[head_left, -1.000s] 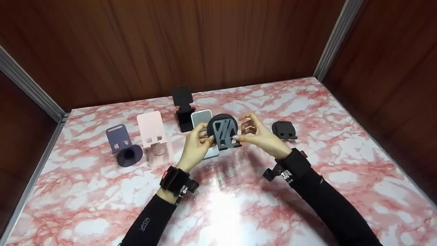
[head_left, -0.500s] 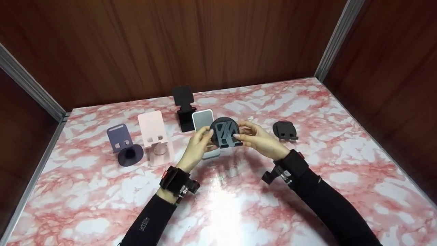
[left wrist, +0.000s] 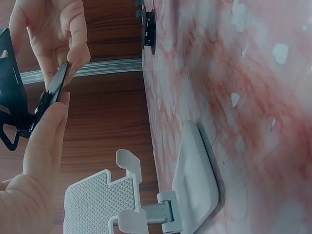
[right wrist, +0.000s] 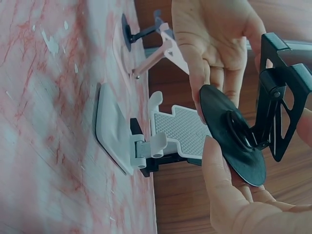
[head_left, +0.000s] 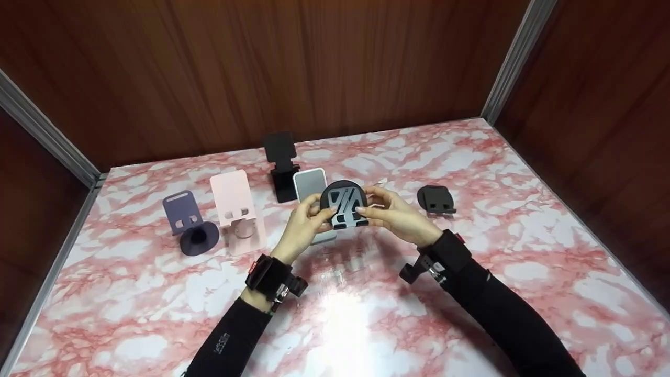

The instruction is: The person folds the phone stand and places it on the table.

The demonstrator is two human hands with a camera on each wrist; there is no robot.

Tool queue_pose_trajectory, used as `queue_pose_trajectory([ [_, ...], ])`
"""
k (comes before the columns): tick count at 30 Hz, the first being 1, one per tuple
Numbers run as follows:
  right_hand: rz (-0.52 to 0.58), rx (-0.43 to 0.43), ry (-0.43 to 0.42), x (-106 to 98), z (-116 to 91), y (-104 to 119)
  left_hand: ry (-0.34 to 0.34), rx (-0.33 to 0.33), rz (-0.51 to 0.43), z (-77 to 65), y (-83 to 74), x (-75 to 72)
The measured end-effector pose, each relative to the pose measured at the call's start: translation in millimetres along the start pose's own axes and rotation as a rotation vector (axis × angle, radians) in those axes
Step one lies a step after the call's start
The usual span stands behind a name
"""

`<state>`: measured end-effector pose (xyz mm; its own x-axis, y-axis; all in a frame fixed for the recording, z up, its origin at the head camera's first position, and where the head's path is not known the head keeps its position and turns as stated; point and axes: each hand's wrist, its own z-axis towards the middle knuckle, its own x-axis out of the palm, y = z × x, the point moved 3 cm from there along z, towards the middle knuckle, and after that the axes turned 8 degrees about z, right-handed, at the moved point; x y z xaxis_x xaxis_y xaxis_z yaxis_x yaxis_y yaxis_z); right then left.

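Black phone stand (head_left: 345, 204) is up off the counter (head_left: 131, 293), gripped between both hands. From where I'm standing, leftmost are the purple stand (head_left: 180, 212) and the pink stand (head_left: 232, 193), then the tall black stand (head_left: 280, 149) and the white stand (head_left: 311, 180), partly hidden behind the left hand (head_left: 301, 222). That hand holds one side, thumb by the slotted plate (head_left: 344, 222), fingers against the round base (right wrist: 219, 117); I'd keep those fingers spread behind it as support. The right hand (head_left: 403, 217) mirrors it, so I'd load both thumbs evenly: lopsided force could twist the hinge (right wrist: 274, 84). Farther right sits the small black stand (head_left: 437, 199), well apart.
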<state>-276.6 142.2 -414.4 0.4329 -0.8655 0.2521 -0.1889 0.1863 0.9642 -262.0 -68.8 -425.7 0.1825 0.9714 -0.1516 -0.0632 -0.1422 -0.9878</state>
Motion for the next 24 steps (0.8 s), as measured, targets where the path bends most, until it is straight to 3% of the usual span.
queue_pose_trajectory([
  [24, -0.042, 0.004, 0.021, 0.3, 1.5, -3.1, 0.031, -0.042, -0.021, -4.2, 1.1, 0.0],
])
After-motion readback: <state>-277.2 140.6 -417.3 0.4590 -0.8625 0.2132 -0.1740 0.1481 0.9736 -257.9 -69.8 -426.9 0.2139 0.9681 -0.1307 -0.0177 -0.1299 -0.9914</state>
